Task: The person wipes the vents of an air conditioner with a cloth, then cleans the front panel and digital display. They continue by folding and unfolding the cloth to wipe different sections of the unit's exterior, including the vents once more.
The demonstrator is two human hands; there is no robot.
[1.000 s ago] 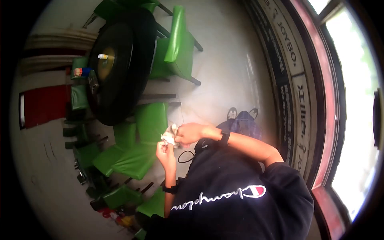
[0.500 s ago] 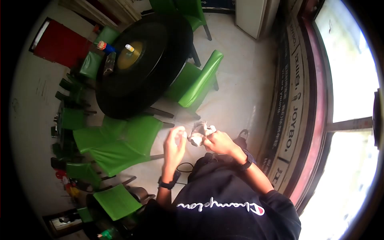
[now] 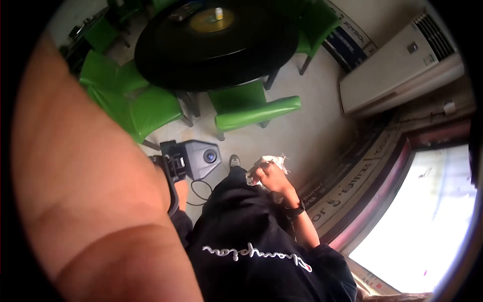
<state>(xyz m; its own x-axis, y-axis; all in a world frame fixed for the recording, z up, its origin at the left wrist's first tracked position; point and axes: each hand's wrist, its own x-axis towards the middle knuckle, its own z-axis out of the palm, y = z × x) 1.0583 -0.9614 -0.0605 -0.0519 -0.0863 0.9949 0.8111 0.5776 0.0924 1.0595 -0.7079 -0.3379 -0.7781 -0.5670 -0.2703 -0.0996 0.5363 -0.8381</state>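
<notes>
My right hand (image 3: 273,177) is closed around a crumpled whitish cloth (image 3: 270,160) with frayed edges, in front of my dark clothes. Some of the cloth sticks out above the fingers and some hangs below them. Large and close to the lens, my left hand (image 3: 88,146) and forearm fill the left side of the view. Its fingers lie outside the picture, so their pose is hidden. Strapped at that wrist is a small black camera (image 3: 201,157). A dark band (image 3: 295,209) circles my right wrist.
A round black table (image 3: 216,65) with a small white-and-yellow bottle (image 3: 219,13) on it stands ahead. Green chairs (image 3: 256,113) surround it. At the right are a tall white air conditioner (image 3: 392,70) and a bright window (image 3: 417,216). My shoe (image 3: 234,160) shows on the pale floor.
My left hand has left the cloth and come up close to the camera on the left. My right hand still grips the cloth. The view has turned, bringing the air conditioner into sight.
</notes>
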